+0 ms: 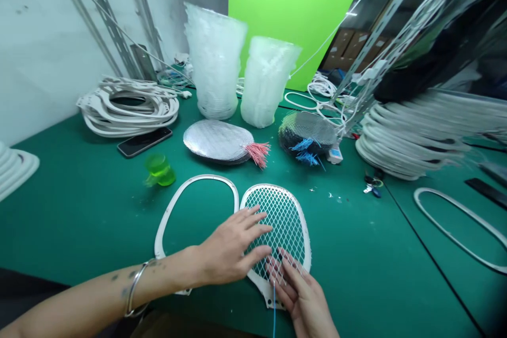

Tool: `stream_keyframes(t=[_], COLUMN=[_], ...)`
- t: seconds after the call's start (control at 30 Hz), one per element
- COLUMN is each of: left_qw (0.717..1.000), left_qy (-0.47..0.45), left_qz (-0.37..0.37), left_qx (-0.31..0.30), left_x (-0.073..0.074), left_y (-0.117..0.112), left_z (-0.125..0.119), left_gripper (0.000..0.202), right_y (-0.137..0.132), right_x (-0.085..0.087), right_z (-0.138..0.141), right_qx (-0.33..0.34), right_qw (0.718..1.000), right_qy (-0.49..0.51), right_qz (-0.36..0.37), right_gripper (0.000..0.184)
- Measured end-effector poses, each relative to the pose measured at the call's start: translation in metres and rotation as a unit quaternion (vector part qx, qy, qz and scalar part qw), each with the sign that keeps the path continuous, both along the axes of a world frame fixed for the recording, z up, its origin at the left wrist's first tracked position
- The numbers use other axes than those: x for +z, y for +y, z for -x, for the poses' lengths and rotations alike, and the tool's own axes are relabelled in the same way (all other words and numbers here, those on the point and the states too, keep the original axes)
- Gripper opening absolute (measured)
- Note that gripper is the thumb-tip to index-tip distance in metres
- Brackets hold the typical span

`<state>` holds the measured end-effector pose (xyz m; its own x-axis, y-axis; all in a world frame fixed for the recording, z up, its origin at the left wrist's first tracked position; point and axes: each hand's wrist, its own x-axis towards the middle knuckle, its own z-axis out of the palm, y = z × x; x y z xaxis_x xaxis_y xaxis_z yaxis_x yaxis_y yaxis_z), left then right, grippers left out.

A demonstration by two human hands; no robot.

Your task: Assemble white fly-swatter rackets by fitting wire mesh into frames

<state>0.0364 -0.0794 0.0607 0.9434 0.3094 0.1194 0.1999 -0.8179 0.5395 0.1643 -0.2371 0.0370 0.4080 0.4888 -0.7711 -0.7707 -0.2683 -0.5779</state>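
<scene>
A white racket-head frame (307,232), shaped like a bug swatter's, lies in front of me with a white diamond mesh (283,211) over its opening. My left hand (233,245) rests over the mesh's left part, fingers spread and palm down. At the lower end of the mesh, my right hand (299,288) grips its edge, with some fingers showing through the holes. A thin blue wire (274,309) hangs down from there beside the frame's narrow neck. Left of it lies a second white frame (161,222) without mesh, partly covered by my left forearm.
Behind lie silvery mesh sheets (216,140) with red wires and dark ones (309,132) with blue wires. Two translucent stacks (216,63) stand farther back. Around are stacked frames (130,111), a phone (144,142), a green cup (160,170), keys (372,188) and a loose frame (455,211).
</scene>
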Motion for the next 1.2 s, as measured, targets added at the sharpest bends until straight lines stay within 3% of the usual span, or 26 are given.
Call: stream_keyframes(t=[0.07, 0.13, 0.27, 0.4, 0.53, 0.6, 0.67, 0.77, 0.83, 0.87, 0.9, 0.97, 1.1, 1.2], left_qw=[0.997, 0.990, 0.975, 0.966, 0.967, 0.970, 0.973, 0.976, 0.976, 0.976, 0.976, 0.978, 0.985, 0.992], left_qy=[0.034, 0.071, 0.099, 0.092, 0.103, 0.102, 0.101, 0.099, 0.095, 0.094, 0.095, 0.099, 0.072, 0.005], left_qz=[-0.068, -0.120, -0.194, -0.236, -0.228, -0.216, -0.204, -0.192, -0.191, -0.191, -0.190, -0.182, -0.158, -0.124], left_qx=[-0.008, 0.023, 0.053, 0.054, 0.044, 0.039, 0.039, 0.040, 0.040, 0.040, 0.039, 0.036, 0.022, 0.003], left_x=[-0.009, -0.022, -0.044, -0.046, -0.044, -0.044, -0.045, -0.045, -0.046, -0.046, -0.046, -0.047, -0.039, -0.027], left_y=[-0.003, -0.003, 0.001, 0.004, 0.006, 0.007, 0.007, 0.006, 0.005, 0.005, 0.006, 0.009, 0.013, 0.004], left_z=[-0.011, -0.017, -0.017, -0.013, -0.012, -0.012, -0.011, -0.011, -0.011, -0.011, -0.011, -0.011, -0.003, 0.010], left_gripper=[0.055, 0.060, 0.058, 0.056, 0.054, 0.052, 0.052, 0.052, 0.052, 0.052, 0.053, 0.056, 0.052, 0.041], right_y=[-0.001, -0.001, -0.002, -0.017, -0.042, -0.045, -0.037, -0.008, 0.012, 0.019, 0.024, 0.028, 0.026, 0.025], right_x=[-0.001, -0.002, 0.002, 0.014, 0.033, 0.039, 0.041, 0.029, 0.015, 0.007, 0.000, -0.010, -0.013, -0.011], right_z=[-0.001, -0.001, -0.002, -0.014, -0.034, -0.041, -0.044, -0.047, -0.053, -0.057, -0.061, -0.067, -0.071, -0.069], right_qx=[0.002, 0.010, 0.034, 0.097, 0.241, 0.301, 0.333, 0.425, 0.520, 0.560, 0.591, 0.621, 0.627, 0.622], right_qw=[1.000, 1.000, 0.999, 0.995, 0.961, 0.909, 0.821, 0.617, 0.481, 0.436, 0.408, 0.387, 0.383, 0.383], right_qy=[0.005, 0.010, 0.010, 0.005, -0.107, -0.260, -0.449, -0.662, -0.702, -0.698, -0.688, -0.672, -0.669, -0.673], right_qz=[-0.002, -0.006, -0.015, -0.009, 0.080, 0.125, 0.117, 0.008, -0.070, -0.094, -0.107, -0.116, -0.110, -0.111], right_gripper=[0.078, 0.076, 0.064, 0.058, 0.059, 0.055, 0.046, 0.044, 0.058, 0.066, 0.071, 0.074, 0.071, 0.070])
